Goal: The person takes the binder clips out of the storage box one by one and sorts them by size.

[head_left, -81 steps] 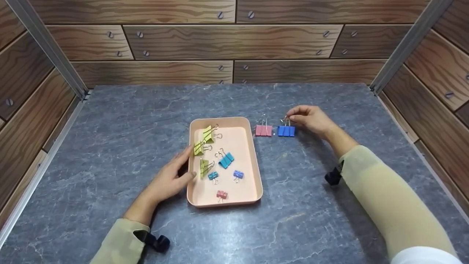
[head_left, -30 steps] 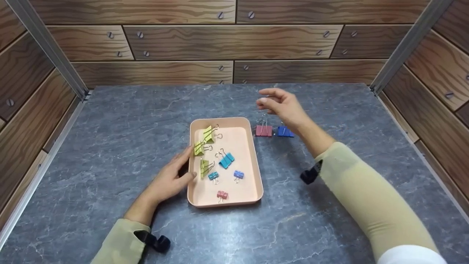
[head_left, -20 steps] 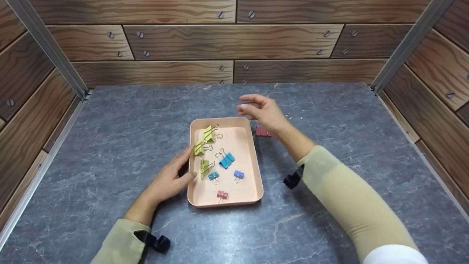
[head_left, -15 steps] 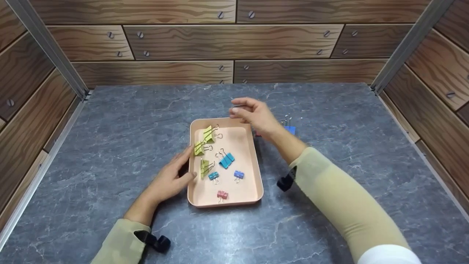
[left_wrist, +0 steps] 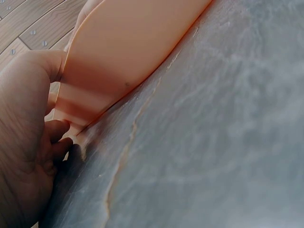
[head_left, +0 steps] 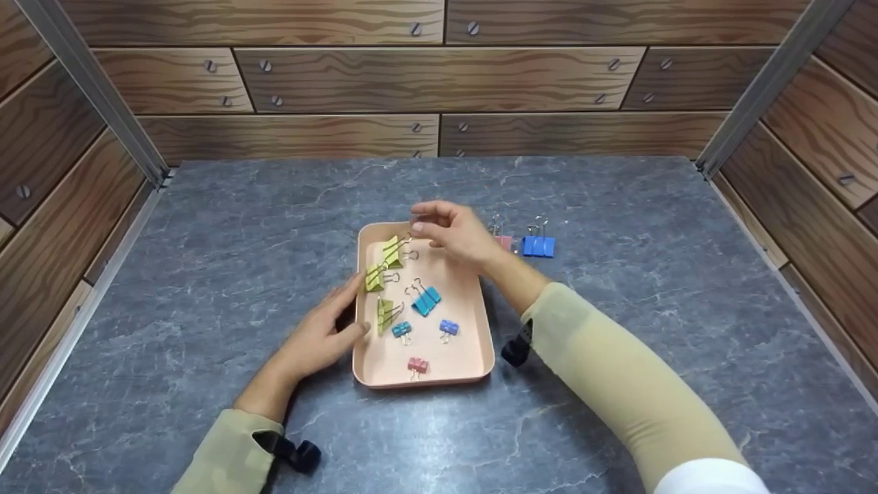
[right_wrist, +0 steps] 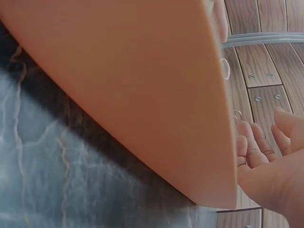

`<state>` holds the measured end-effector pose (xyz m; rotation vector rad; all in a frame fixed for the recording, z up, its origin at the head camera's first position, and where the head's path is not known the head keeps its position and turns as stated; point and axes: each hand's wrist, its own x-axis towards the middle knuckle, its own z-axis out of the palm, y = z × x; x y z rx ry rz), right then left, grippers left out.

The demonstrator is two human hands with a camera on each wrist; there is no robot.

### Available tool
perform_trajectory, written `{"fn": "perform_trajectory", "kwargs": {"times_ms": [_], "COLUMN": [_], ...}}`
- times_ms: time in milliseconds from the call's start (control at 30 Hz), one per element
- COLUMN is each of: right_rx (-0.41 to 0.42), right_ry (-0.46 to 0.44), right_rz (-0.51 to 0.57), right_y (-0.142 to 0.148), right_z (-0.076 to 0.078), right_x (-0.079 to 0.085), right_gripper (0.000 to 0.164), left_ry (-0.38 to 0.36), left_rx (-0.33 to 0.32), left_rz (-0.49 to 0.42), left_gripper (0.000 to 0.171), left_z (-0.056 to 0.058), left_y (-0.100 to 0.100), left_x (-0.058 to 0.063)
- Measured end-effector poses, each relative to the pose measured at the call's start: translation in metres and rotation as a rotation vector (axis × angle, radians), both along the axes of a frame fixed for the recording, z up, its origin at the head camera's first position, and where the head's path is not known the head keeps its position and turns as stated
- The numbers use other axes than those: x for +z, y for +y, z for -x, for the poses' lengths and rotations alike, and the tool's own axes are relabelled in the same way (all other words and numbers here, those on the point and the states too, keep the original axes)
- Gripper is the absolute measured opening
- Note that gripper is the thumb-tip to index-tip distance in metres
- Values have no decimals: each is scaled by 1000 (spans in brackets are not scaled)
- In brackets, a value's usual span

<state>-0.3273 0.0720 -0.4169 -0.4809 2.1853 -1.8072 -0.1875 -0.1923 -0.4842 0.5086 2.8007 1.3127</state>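
Note:
My left hand (head_left: 329,333) holds the left wall of a peach tray (head_left: 483,336), thumb over the rim and fingers along the outside. The left wrist view shows the hand (left_wrist: 23,123) at the tray wall (left_wrist: 118,52). Over the tray's far end hovers my right hand (head_left: 453,233), fingers loosely bent and nothing between them, near a yellow-green binder clip (head_left: 392,252). Two more yellow-green binder clips (head_left: 374,278) lie along the left wall. A teal binder clip (head_left: 426,300) lies mid-tray. Smaller clips are teal (head_left: 402,330), blue (head_left: 448,327) and pink (head_left: 418,365).
Right of the tray, a big blue binder clip (head_left: 538,247) stands on the grey marbled table (head_left: 617,206). Beside it is a big pink binder clip (head_left: 504,243), partly hidden by my right hand. Wood-patterned walls (head_left: 439,79) enclose the back and sides.
My right hand has let go of the big blue binder clip beside the pink one and moved left to above the tray's far end. The left hand has stayed on the tray.

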Motion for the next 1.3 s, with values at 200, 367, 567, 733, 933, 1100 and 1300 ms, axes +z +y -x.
{"fn": "perform_trajectory", "kwargs": {"times_ms": [200, 367, 567, 733, 933, 1100, 1300], "right_rx": [43, 34, 37, 34, 25, 23, 11], "right_ry": [-59, -143, -149, -132, -110, -100, -78], "right_rz": [6, 14, -21, -39, -47, -32, -32], "right_y": [-5, -9, -14, -16, -15, -16, -15], "right_z": [2, 1, 1, 2, 2, 3, 2], "right_x": [-7, -10, -14, -19, -23, -24, -23], "right_gripper": [43, 44, 44, 40, 36, 34, 32], "left_ry": [6, 2, -9, -6, 1, -4, 0], "left_rx": [-5, -6, 1, 0, -2, 2, -4], "left_rz": [1, -2, -5, -2, -3, -3, -7], "left_gripper": [83, 83, 82, 83, 82, 82, 82], "left_z": [0, 0, -1, -1, 0, 0, 1], "left_y": [0, -1, -1, -1, -1, -1, 0], "left_x": [-1, -1, 0, 0, -1, -1, 0]}}
